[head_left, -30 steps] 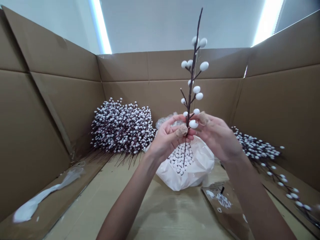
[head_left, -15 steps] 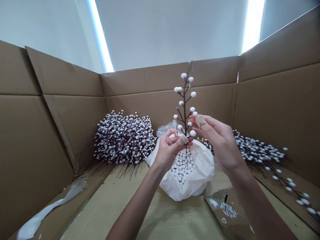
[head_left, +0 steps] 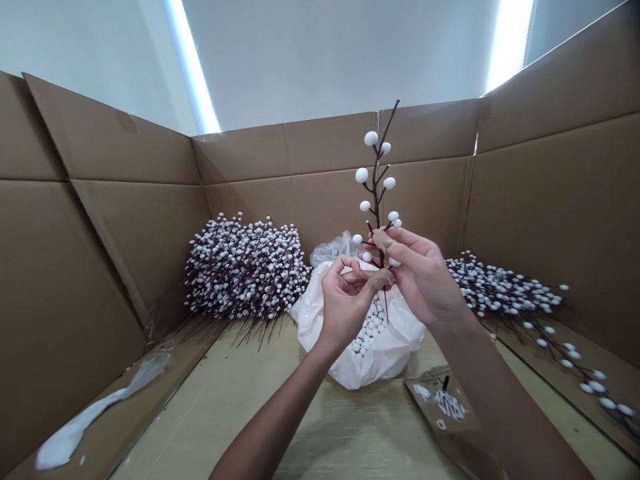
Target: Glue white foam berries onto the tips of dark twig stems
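Note:
An artificial berry branch [head_left: 377, 193] stands nearly upright in front of me, its dark brown stem carrying several white berries, with a few twig tips bare. My left hand [head_left: 353, 293] pinches the lower stem between thumb and fingers. Higher up, my right hand [head_left: 417, 270] closes its thumb and fingers on the stem among the lower twigs; whether a berry is between them is hidden. Both thumbs are wrapped in tan tape. Below the hands, a white plastic bag [head_left: 345, 370] lies open, with many loose white berries [head_left: 367, 333] inside.
A big pile of berry branches [head_left: 245, 273] lies at the back left, a smaller pile [head_left: 500, 287] at the right. Cardboard walls [head_left: 320, 150] enclose the table [head_left: 220, 400]. A cardboard piece with white smears [head_left: 450, 403] lies front right, a white strip [head_left: 75, 433] front left.
The branch has turned, so a bare top tip now points up. My right hand has moved left and inward from the outer berries onto the stem. My left hand still pinches the lower stem.

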`<state>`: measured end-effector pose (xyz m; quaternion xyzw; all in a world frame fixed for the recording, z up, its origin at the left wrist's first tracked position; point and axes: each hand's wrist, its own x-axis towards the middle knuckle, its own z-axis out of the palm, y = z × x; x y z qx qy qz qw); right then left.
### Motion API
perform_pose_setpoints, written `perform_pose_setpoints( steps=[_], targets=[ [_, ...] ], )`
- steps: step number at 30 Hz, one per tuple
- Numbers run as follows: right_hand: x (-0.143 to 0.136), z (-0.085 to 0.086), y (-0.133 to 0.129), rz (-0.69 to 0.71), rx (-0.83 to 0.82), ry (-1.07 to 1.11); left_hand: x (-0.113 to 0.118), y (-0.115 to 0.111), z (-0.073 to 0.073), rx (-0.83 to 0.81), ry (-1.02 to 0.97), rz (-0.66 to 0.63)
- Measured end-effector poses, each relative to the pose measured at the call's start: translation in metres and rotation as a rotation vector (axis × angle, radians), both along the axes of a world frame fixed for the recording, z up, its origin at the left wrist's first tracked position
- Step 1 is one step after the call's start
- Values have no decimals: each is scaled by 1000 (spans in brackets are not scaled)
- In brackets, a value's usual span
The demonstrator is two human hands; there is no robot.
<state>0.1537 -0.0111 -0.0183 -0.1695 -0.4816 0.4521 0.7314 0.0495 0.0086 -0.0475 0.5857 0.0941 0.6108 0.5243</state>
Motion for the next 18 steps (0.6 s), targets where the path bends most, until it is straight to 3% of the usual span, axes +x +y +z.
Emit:
perform_pose_setpoints(
  steps=[5,9,12,14,17,18],
  targets=[
    [3,-1,3,-54,12,-61,3,1,-4,-1,31,11],
    [7,1,4,-124,72,-87,-11,7,7,30,193,-56],
    [14,5,3,-200,150,-139,-32,24,16,56,538,-165],
    [19,7,2,-245,172,-181,-43,43,14,124,821,-117],
    [22,8,1,-307,147,-252,-44,74,-8,272,1256,-11],
    [22,8,1,-324,133,-273,-41,83,-18,283,1305,8]
  ],
)
